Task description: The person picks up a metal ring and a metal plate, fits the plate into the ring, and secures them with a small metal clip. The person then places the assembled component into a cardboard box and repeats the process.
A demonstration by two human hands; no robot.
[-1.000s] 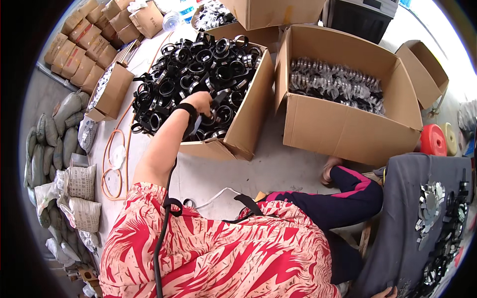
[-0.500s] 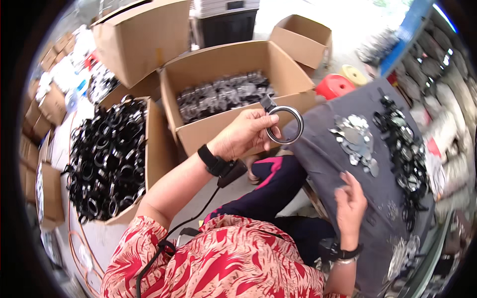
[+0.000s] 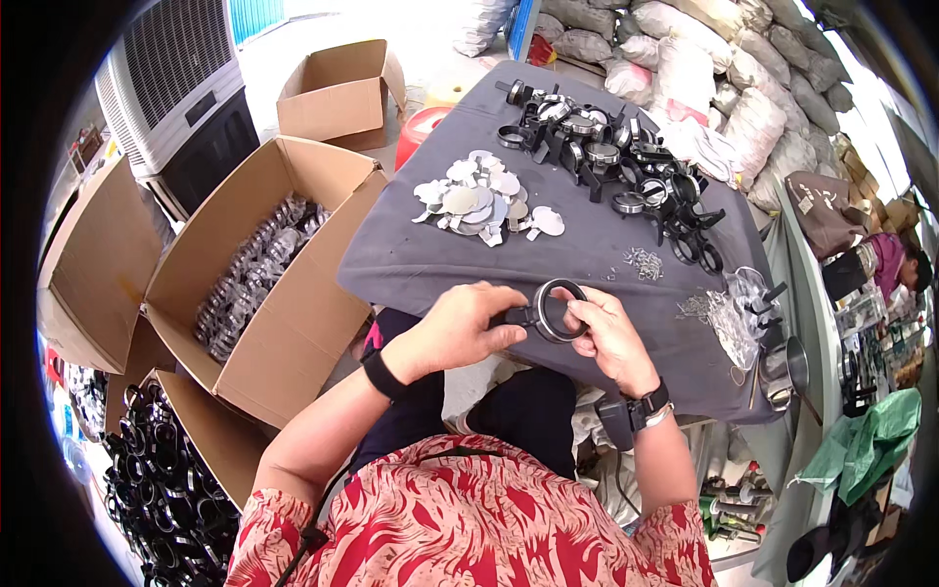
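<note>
A black ring-shaped part with a short stem is held just over the near edge of the cloth-covered table. My left hand grips it by the stem. On the opposite side, the fingers of my right hand close round the ring's rim. Farther back on the cloth lies a heap of flat silver discs with small tabs. Beyond it to the right, similar black ring parts are piled in a long row. A small scatter of metal pins or screws rests between them and my right hand.
At left, one open carton holds plastic-wrapped parts, another black rings. An open carton and a red container stand beyond the table. A clear bag and metal cup sit at its right; filled sacks behind.
The view has swung right toward the table. My left hand has brought the ring part over to it, and my right hand, open before, has taken hold of the ring's rim.
</note>
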